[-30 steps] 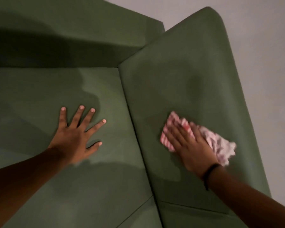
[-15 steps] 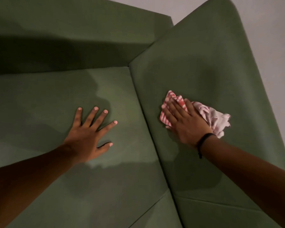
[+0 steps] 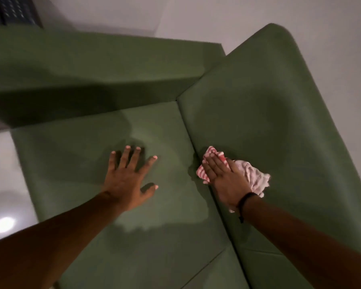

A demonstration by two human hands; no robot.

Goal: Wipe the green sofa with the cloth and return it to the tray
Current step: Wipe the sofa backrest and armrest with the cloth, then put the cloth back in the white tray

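Observation:
The green sofa (image 3: 269, 122) fills most of the view, with its seat cushion at the centre and its backrest slanting to the right. A pink and white striped cloth (image 3: 253, 177) lies crumpled against the lower backrest, close to the seam with the seat. My right hand (image 3: 223, 177) presses flat on the cloth, fingers together, a black band on the wrist. My left hand (image 3: 127, 176) rests flat on the seat cushion with fingers spread and nothing in it. No tray is in view.
The sofa's armrest (image 3: 92, 76) runs across the upper left. Pale glossy floor (image 3: 2, 184) shows at the left with a light reflection. A dark object (image 3: 15, 9) sits at the top left corner. A pale wall lies behind the sofa.
My right hand has slid the cloth leftward across the backrest toward the seam with the seat. The view has pulled back, showing more floor and wall. My left hand stays planted on the seat.

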